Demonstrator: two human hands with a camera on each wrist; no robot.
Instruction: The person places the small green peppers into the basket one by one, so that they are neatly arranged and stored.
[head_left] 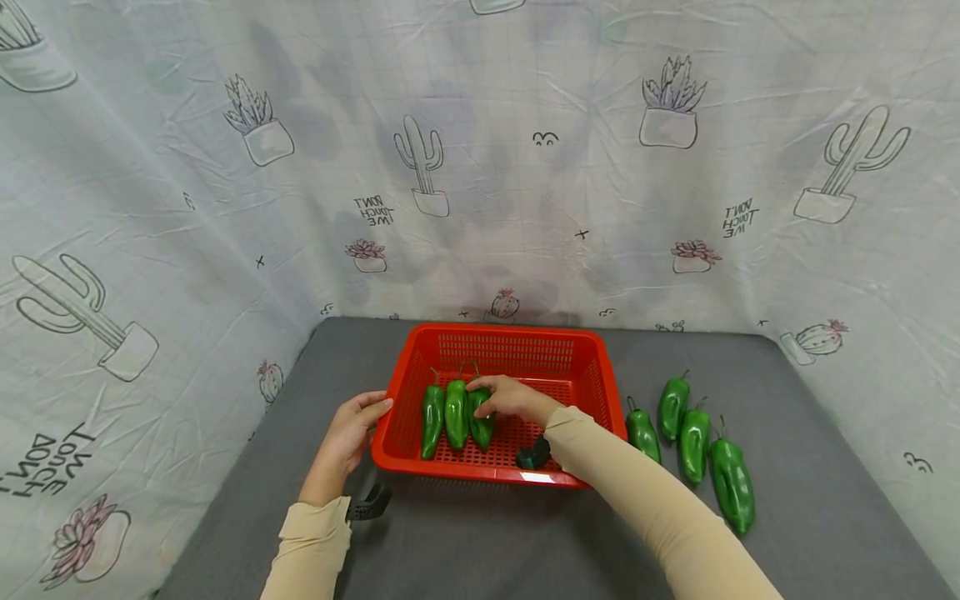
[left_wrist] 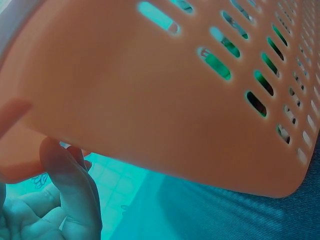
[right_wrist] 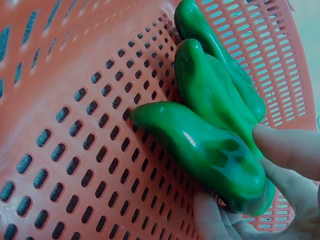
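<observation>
In the head view, a red plastic basket (head_left: 495, 475) with slotted walls stands on the grey table. Three green peppers lie side by side at its left: a left one (head_left: 432, 421), a middle one (head_left: 456, 417) and a right one (head_left: 481, 427). My right hand (head_left: 513, 396) reaches in and holds the right pepper near its stem end. From the right wrist, thumb and fingers sit on either side of that pepper (right_wrist: 200, 150), which rests close to the basket floor. My left hand (head_left: 352, 429) grips the basket's left rim, its fingers (left_wrist: 70, 185) at the edge in the left wrist view.
Several more green peppers (head_left: 694, 446) lie on the table (head_left: 480, 550) to the right of the basket, one close to its wall. A white cloth (head_left: 495, 167) printed with potted plants hangs behind and along the sides. Dark wrist straps show on both arms.
</observation>
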